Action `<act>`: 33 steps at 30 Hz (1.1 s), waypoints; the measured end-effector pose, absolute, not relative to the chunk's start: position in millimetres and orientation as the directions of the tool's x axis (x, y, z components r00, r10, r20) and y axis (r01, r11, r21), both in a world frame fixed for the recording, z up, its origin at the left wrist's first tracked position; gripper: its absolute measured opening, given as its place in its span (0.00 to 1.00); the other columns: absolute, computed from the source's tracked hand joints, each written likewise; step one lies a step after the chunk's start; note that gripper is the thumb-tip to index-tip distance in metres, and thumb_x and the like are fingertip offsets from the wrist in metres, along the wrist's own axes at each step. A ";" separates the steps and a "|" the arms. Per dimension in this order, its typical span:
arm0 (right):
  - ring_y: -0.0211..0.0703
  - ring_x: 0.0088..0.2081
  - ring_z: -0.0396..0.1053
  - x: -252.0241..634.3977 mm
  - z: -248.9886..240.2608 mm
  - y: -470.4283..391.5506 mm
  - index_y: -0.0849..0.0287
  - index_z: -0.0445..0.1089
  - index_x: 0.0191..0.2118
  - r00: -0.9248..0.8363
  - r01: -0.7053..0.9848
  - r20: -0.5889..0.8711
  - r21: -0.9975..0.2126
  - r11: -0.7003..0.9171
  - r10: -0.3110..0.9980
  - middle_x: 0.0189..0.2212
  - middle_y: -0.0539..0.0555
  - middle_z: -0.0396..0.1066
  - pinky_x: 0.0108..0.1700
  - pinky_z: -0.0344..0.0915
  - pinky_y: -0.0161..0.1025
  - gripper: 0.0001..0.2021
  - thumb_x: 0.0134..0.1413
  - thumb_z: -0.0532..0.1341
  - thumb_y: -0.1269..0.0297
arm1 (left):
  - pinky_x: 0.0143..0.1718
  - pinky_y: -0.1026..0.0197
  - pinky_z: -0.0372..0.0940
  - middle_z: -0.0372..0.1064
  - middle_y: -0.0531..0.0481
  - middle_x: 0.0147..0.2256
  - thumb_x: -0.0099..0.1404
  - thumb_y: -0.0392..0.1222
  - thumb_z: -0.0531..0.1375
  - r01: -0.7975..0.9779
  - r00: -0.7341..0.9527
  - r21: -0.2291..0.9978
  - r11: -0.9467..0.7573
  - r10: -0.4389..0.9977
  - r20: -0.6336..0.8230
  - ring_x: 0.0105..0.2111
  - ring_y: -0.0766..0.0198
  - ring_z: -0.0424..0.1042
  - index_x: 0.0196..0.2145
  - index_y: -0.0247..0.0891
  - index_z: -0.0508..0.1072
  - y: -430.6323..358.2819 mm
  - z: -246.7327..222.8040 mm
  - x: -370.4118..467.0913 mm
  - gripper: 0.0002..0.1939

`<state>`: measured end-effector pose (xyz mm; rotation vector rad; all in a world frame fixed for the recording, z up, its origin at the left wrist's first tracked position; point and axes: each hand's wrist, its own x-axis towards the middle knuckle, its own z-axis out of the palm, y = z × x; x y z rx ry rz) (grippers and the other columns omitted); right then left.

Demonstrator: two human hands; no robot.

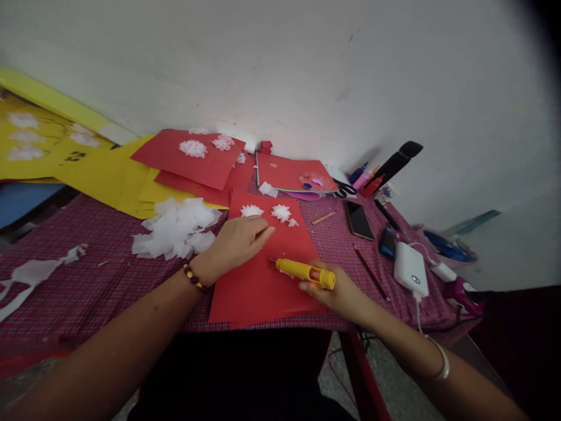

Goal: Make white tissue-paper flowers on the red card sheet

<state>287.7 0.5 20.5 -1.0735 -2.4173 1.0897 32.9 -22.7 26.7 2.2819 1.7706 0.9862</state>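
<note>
My right hand (335, 289) is wrapped around a yellow hot glue pen (304, 272), its dark tip pointing left, just over a sheet of red paper (263, 283). An orange glow shows near the pen's window. Above the same sheet, my left hand (241, 238) has its fingers pressed together; anything between them is hidden. Beyond its knuckles lies a white paper flower (251, 210), partly covered by the hand. A second white paper flower (280, 213) sits to the right, with a small paper scrap (293, 223) beside it.
A pile of white tissue pieces (175, 228) lies left of the sheet. Red cards with flowers (188, 164) and yellow sheets (114, 181) are behind. On the right are a phone (359, 220), a pencil (370, 272), scissors (345, 187) and a cabled white power bank (411, 269).
</note>
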 end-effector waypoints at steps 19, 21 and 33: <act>0.35 0.22 0.60 289.1 22.4 -4.4 0.56 0.65 0.33 -0.682 0.526 -0.035 -0.718 0.455 0.731 0.23 0.47 0.65 0.21 0.58 0.34 0.11 0.54 0.62 0.55 | 0.27 0.61 0.49 0.59 0.53 0.23 0.69 0.43 0.49 0.832 0.110 0.457 -0.313 0.902 0.417 0.24 0.67 0.57 0.23 0.37 0.62 -23.5 26.6 32.9 0.16; 0.35 0.22 0.61 292.6 21.0 -2.5 0.56 0.66 0.34 -0.677 0.531 -0.023 -0.708 0.467 0.735 0.23 0.47 0.66 0.21 0.59 0.34 0.10 0.54 0.62 0.55 | 0.27 0.61 0.49 0.60 0.52 0.23 0.69 0.43 0.49 0.835 0.118 0.448 -0.319 0.899 0.422 0.24 0.66 0.57 0.23 0.37 0.62 -22.9 26.0 32.5 0.17; 0.36 0.25 0.66 321.6 32.6 -13.6 0.56 0.72 0.43 -0.700 0.583 -0.079 -0.636 0.505 0.710 0.29 0.51 0.73 0.24 0.63 0.32 0.12 0.54 0.62 0.59 | 0.27 0.61 0.50 0.59 0.53 0.23 0.69 0.43 0.49 0.834 0.120 0.445 -0.325 0.895 0.429 0.23 0.67 0.57 0.23 0.37 0.61 -22.6 25.2 31.6 0.17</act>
